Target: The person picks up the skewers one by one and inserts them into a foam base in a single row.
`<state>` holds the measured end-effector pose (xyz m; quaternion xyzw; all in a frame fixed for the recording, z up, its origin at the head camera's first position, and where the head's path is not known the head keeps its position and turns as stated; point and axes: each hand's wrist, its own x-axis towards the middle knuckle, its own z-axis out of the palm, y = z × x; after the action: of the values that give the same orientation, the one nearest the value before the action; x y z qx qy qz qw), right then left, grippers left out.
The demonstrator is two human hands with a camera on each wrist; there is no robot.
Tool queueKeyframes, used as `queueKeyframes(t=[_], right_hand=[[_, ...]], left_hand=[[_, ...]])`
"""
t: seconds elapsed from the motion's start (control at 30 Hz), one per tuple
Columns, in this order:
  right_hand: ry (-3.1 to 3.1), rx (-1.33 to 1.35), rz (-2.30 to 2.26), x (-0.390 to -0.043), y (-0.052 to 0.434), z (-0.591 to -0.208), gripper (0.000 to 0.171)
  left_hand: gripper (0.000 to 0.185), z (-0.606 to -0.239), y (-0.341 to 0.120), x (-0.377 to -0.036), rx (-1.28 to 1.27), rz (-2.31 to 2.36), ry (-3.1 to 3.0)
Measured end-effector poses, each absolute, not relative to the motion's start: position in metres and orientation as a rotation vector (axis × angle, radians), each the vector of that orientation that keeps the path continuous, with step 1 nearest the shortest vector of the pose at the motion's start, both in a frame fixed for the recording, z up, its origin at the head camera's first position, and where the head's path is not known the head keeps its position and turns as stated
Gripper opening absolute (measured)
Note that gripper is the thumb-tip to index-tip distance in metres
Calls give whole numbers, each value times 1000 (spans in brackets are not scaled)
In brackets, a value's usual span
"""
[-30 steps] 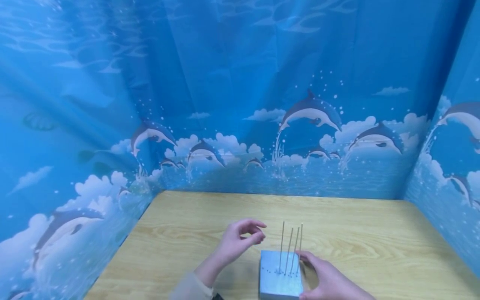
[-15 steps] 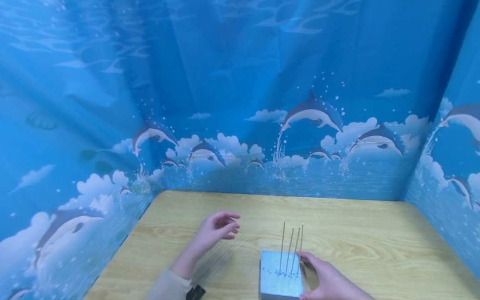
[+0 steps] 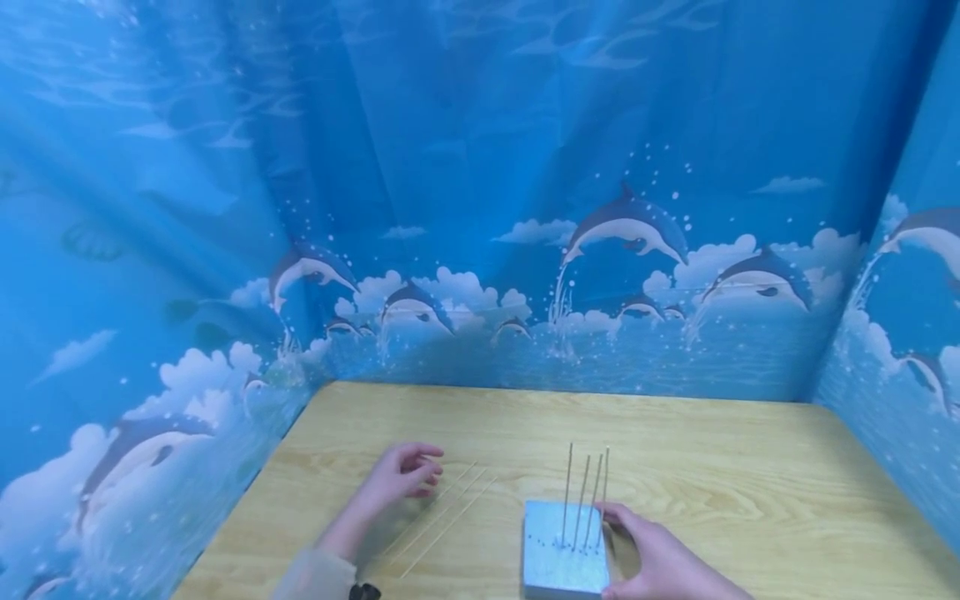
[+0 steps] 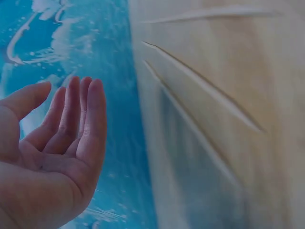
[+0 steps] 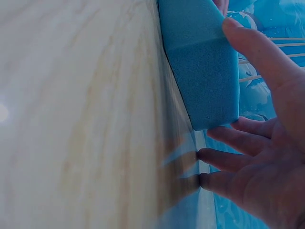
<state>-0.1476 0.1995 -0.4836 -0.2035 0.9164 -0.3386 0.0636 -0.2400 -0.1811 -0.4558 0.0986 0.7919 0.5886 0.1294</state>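
Observation:
A light-blue foam block with small holes in its top sits near the front of the table. Several thin wooden sticks stand in it, some leaning slightly. My right hand holds the block's right side, thumb at the near corner and fingers at the far one; the right wrist view shows the thumb on the block's edge. To the left, three loose sticks lie slantwise on the table. Beside and partly over them hovers my left hand, fingers loosely bent, nothing in its palm.
The wood-grain table extends behind and to the right of the block. Blue curtains printed with dolphins and clouds hang along its back and both sides.
My left hand has moved left, away from the block, uncovering the three sticks lying on the table. The right hand and the block have stayed in place.

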Motion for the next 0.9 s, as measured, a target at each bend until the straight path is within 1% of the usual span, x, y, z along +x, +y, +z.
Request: queueKeyframes(t=[0.13,0.43,0.73,0.9], right_hand=[[2757,-612,-1021,-148,200,-484,105],[2746,-605,-1030,-149,198,-485,105],[2748,-594,-1020,-148,198,-485,108],[2761,-594,-1009,-148,198,-483,109]], left_hand=[[36,-466,-187,-240,270,1644,2371],[32,-473,-189,-238,261,1432,2497],[34,-483,-187,-244,272,1385,2506],[39,-483,-185,-244,272,1341,2533]])
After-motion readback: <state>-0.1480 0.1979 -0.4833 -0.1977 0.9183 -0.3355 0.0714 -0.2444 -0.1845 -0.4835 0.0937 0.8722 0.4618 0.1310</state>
